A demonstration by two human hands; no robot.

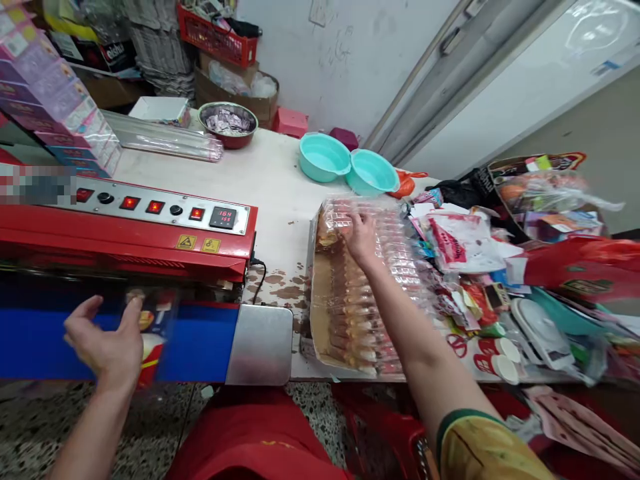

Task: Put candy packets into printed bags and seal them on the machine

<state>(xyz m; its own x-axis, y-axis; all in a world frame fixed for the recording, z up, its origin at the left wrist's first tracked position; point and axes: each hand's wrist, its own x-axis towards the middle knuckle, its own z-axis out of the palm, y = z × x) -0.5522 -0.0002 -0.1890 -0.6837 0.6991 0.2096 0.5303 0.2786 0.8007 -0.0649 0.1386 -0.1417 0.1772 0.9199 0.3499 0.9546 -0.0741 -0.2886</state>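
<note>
My left hand [107,343] is over the blue conveyor belt [205,340] of a red heat-sealing machine [215,257]. Its fingers are spread, and the thumb overlaps a clear packet [153,340] with a red, yellow and dark insert. Whether the thumb touches that packet I cannot tell. At right, my right hand [361,240] reaches into an open cardboard box [323,320] holding rows of clear plastic-wrapped packs [395,267]. The right fingers look slightly apart, with their tips at the packs near the box's far end; no pack is seen lifted.
A metal plate [260,347] adjoins the belt's right end. Behind the box stand two turquoise basins [325,157]; a metal bowl [228,127] of sachets is farther left. Stacked boxes [60,100] rise on the left. Bags, paper cups [495,367] and red scissors [457,345] clutter the right.
</note>
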